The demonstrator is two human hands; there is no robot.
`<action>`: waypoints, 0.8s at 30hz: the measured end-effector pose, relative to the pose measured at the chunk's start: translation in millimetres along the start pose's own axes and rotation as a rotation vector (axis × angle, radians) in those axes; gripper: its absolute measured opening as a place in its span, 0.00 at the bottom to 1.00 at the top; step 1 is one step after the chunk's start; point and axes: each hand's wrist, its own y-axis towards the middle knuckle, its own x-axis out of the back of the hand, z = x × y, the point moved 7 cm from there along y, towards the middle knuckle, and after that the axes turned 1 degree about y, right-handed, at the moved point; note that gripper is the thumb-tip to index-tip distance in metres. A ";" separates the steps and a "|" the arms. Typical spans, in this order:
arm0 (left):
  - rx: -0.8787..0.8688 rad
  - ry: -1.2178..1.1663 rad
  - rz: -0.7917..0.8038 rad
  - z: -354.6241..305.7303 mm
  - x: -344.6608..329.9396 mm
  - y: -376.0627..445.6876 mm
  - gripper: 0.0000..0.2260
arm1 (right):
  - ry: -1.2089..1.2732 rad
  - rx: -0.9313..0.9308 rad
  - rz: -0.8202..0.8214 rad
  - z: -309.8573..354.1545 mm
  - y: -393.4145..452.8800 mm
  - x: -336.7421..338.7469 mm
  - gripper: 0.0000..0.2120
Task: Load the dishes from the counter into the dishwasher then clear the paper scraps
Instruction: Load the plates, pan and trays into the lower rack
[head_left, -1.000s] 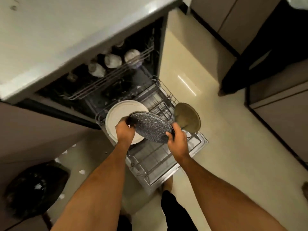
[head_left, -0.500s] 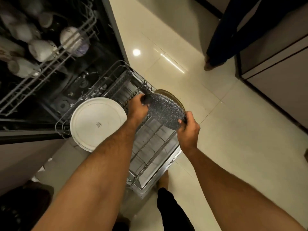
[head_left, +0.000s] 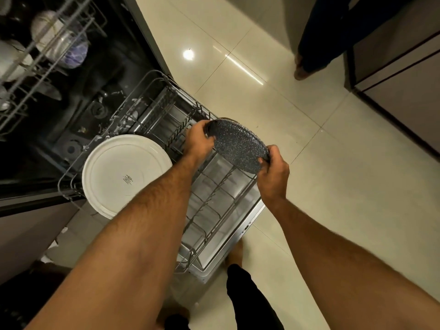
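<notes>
Loading step: speckled plate (head_left: 237, 146) held tilted over the lower rack (head_left: 209, 201), left hand (head_left: 198, 141) and right hand (head_left: 273, 172) each gripping an opposite rim. White plate (head_left: 123, 175) already racked at left. Next, probably: stand it on edge between tines. Behind it, another dish mostly hidden. Upper-rack items blurred; paper scraps (head_left: 53, 246) barely discernible.

There is only the one view, worn on the person's head, looking steeply down and forward past both forearms. It sits close above the pulled-out lower rack (head_left: 215, 201) of the dishwasher, its wide lens also catching the tiled floor (head_left: 333, 163) to the right.
</notes>
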 end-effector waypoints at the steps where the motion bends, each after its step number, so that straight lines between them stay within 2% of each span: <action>1: 0.008 0.008 0.005 2.8 -1.2 2.3 0.21 | -0.002 -0.008 0.012 -2.1 1.3 -4.1 0.13; 7: 0.048 0.036 0.029 23.2 -6.9 9.8 0.23 | -0.044 -0.052 0.137 -9.9 1.1 -30.9 0.20; 10: 0.045 0.041 0.043 30.3 -12.1 9.4 0.24 | -0.096 -0.098 0.188 -13.5 -0.1 -43.9 0.17; 13: 0.034 0.029 0.034 34.3 -15.0 10.1 0.25 | -0.165 -0.142 0.157 -14.1 1.6 -47.9 0.15; 19: 0.019 -0.012 0.036 35.0 -12.2 3.3 0.24 | -0.245 -0.115 0.032 2.1 1.7 -43.1 0.20; 24: -0.045 0.012 0.004 29.6 3.8 -15.5 0.22 | -0.289 -0.082 0.008 21.6 -10.8 -40.0 0.26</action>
